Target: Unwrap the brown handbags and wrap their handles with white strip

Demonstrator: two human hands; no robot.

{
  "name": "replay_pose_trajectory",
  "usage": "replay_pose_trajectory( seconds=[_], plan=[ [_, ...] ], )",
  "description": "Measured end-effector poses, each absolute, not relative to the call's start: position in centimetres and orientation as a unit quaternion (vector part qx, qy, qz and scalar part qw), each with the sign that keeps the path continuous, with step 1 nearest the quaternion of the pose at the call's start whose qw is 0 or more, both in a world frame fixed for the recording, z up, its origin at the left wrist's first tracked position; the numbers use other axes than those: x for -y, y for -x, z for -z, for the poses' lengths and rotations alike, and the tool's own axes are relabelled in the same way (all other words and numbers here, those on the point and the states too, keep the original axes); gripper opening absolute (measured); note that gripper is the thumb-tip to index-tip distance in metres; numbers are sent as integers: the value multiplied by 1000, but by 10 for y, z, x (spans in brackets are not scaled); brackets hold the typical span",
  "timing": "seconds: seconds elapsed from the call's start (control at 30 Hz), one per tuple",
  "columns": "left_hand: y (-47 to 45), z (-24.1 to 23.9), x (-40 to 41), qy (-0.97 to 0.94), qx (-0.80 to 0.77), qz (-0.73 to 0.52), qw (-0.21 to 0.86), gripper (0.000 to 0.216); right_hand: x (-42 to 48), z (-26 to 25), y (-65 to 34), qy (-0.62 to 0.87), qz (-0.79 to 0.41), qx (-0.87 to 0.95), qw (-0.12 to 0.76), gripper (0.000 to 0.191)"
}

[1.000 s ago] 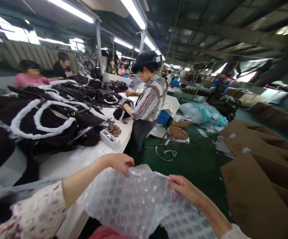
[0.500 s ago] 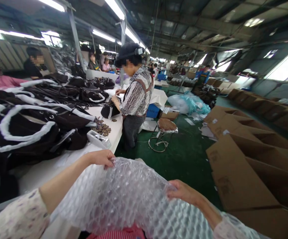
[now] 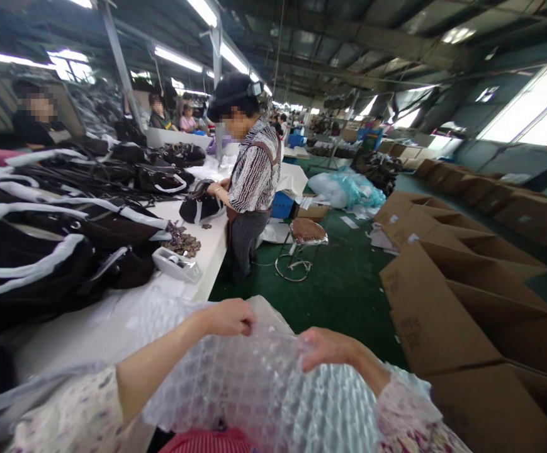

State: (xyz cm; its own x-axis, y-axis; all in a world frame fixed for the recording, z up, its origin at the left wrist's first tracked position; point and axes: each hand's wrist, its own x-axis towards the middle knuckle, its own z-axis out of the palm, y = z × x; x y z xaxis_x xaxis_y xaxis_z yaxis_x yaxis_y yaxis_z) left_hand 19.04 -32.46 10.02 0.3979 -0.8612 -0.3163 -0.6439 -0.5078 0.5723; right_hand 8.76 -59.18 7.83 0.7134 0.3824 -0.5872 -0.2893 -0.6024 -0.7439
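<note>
A clear sheet of bubble wrap (image 3: 254,390) is held up in front of me at the bottom of the view. My left hand (image 3: 228,316) pinches its upper left edge, fingers closed on the film. My right hand (image 3: 325,348) grips the upper right edge, fingers curled round it. The two hands are close together, just off the corner of the white worktable (image 3: 126,314). Something red (image 3: 207,441) shows below the wrap.
Dark bags with white handles (image 3: 41,239) cover the table, beside a tape dispenser (image 3: 177,265) and a heap of small metal parts (image 3: 183,240). A co-worker in a striped top (image 3: 252,189) stands at the table. A stool (image 3: 301,242) and flattened cardboard boxes (image 3: 466,296) occupy the green floor.
My hands have drawn closer together along the wrap's top edge, bunching it. The camera has swung to the right, shifting the table and co-worker leftward.
</note>
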Motion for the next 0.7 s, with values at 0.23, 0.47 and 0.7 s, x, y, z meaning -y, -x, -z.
replay_pose_trajectory(
  seconds=[0.23, 0.47, 0.7],
  plan=[
    [-227, -93, 259, -850, 406, 308, 136, 20, 635, -63, -66, 828, -335, -15, 449, 17],
    [-190, -96, 318, -840, 422, 321, 117, 60, 618, -60, -61, 816, -319, 17, 483, 26],
    [-121, -87, 406, -853, 412, 286, 148, 27, 603, -72, -49, 853, -255, 28, 455, 29]
  ],
)
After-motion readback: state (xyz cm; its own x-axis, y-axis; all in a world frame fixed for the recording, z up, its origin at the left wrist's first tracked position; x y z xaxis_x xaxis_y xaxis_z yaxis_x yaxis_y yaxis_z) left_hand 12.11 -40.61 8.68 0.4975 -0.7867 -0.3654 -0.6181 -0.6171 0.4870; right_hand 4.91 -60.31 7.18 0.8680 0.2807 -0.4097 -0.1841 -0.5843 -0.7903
